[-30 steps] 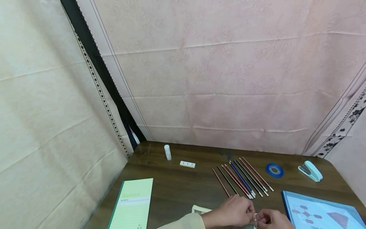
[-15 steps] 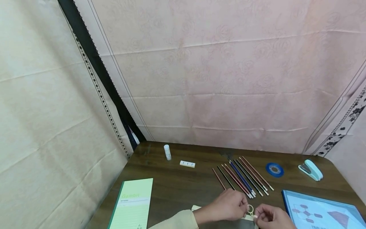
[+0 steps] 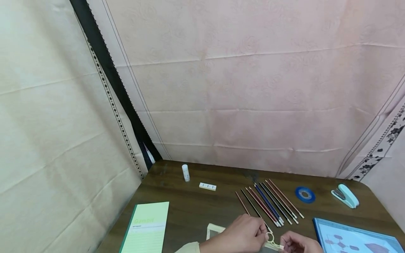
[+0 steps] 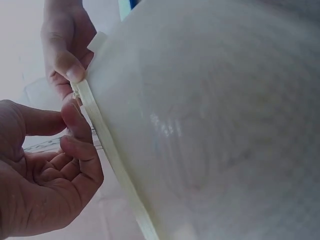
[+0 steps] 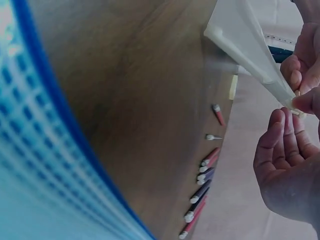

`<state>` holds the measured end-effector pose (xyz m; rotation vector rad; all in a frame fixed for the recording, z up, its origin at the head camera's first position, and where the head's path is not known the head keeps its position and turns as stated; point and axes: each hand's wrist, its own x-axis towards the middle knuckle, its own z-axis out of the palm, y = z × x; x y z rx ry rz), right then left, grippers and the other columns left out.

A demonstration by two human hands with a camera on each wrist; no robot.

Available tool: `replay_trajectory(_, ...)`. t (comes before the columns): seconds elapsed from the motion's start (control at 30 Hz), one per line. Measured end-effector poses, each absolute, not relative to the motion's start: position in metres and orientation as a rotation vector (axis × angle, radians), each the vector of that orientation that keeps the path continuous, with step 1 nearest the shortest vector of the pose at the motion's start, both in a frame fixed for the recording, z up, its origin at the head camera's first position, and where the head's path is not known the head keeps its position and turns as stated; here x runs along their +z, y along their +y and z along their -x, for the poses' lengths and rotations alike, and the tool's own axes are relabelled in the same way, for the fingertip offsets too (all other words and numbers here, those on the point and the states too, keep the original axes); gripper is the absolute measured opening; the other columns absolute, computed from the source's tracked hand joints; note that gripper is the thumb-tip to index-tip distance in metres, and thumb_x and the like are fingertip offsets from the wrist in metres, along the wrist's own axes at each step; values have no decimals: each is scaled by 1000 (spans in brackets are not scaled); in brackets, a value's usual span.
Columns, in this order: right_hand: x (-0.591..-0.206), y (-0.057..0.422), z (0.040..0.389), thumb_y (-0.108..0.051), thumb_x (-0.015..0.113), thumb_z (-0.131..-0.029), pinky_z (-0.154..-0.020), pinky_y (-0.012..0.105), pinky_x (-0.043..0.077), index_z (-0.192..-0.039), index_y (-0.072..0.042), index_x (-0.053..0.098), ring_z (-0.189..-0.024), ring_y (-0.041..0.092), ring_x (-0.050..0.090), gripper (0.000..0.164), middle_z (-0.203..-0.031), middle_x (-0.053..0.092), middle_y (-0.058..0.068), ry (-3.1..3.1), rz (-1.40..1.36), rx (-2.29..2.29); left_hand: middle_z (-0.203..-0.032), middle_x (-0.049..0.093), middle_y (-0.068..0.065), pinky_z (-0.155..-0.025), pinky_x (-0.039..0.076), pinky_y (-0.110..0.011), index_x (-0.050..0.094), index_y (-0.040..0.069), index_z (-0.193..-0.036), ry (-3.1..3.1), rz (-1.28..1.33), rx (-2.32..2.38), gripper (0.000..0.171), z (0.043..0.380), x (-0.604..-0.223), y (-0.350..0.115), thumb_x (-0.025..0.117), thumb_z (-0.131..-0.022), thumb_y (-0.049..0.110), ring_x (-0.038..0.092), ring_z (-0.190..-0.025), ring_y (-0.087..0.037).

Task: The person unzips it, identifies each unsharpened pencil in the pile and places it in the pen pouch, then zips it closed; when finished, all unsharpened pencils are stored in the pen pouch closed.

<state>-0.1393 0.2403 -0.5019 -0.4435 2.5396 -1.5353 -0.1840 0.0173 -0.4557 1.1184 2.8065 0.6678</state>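
Note:
A translucent zip pouch (image 4: 200,125) with cream edging fills much of the left wrist view; in the head view its cream corner (image 3: 212,228) shows behind the left sleeve. My left hand (image 3: 242,234) pinches beside a cream ring-shaped zipper pull (image 3: 270,237) at the pouch's edge. My right hand (image 3: 299,242) grips the end of that edge, thumb on top, as the right hand (image 4: 65,47) in the left wrist view shows. In the right wrist view the pouch (image 5: 245,45) hangs above the table, both hands at its narrow end. The left fingertips partly hide the pull.
Several pencils (image 3: 269,203) lie in a row just beyond the hands. A blue tape roll (image 3: 305,194), mint stapler (image 3: 345,196) and blue folder (image 3: 354,233) are to the right. Leftward are a glue stick (image 3: 185,173), a small white block (image 3: 207,186) and a green notebook (image 3: 147,225).
My left hand has moved left, away from the right hand, along the pouch's edge. The ring-shaped pull has come into sight and shifted left with it. My right hand stays at the edge's end.

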Motion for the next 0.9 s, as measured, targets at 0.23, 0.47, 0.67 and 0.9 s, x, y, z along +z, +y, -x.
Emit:
replay_trajectory(0.23,-498,242,134,-6,68,-85,-51,23,50,-86,-17,58,-63,-3,56,15,-74,58,-15,2580,611,-1576,-56,48,26,-51,33,-4,61,29,-77,2842,-1158,724,13,180,-447,-4,63,-88,21,39,-50,13)
replay_trajectory(0.47,-505,253,130,4,58,-87,-51,22,49,-88,-17,56,-64,-2,56,21,-76,57,-16,2564,699,-1590,-56,50,26,-53,36,-7,60,27,-75,2859,-1050,805,15,181,-446,-31,62,-90,22,41,-48,12)
replay_trajectory(0.67,-507,259,131,7,59,-84,-50,23,49,-89,-19,56,-64,-3,56,26,-76,58,-14,2611,795,-1608,-59,53,23,-54,40,-11,61,23,-78,2834,-914,906,14,190,-442,-59,62,-90,18,45,-50,9)
replay_trajectory(0.9,-508,263,133,5,64,-82,-48,21,47,-88,-22,56,-61,-6,54,29,-74,57,-18,2721,805,-1543,-62,56,18,-52,41,-15,62,20,-82,2851,-794,959,11,200,-442,-88,60,-91,14,47,-52,6)
